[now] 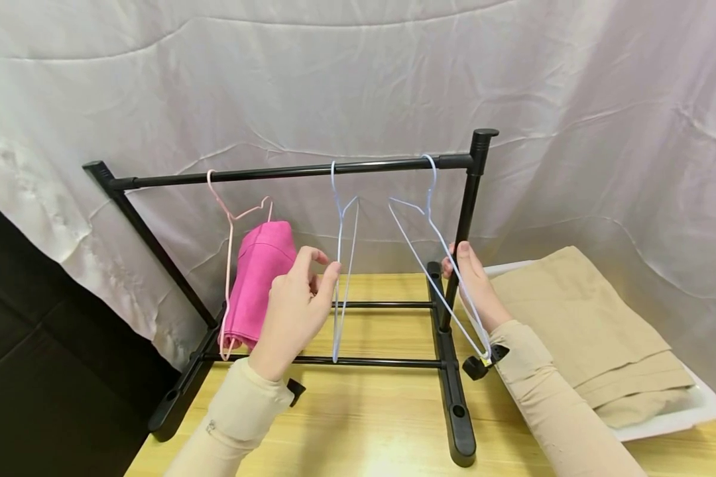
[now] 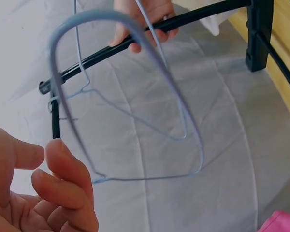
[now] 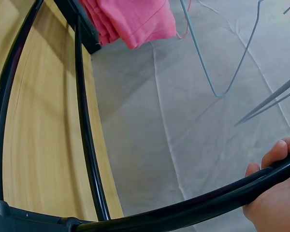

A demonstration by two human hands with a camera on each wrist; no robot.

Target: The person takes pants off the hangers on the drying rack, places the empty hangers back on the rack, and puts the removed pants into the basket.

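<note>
In the head view my left hand (image 1: 295,305) is raised just left of the middle blue wire hanger (image 1: 341,212). Its fingers are loosely bent, and the left wrist view shows nothing between thumb and fingertips. My right hand (image 1: 476,285) grips the right upright post (image 1: 468,205) of a black clothes rack; fingers wrap the black tube (image 3: 217,198) in the right wrist view. A second blue wire hanger (image 1: 428,205) hangs at the bar's right end, before that hand. Farther left, a pink hanger (image 1: 231,217) carries folded magenta cloth (image 1: 259,271).
The rack's top bar (image 1: 274,173) runs across, and its base foot (image 1: 456,411) stands on a wooden table (image 1: 370,417). To the right, a white tray (image 1: 671,424) holds folded beige cloth (image 1: 573,324). A pale curtain (image 1: 358,86) hangs behind.
</note>
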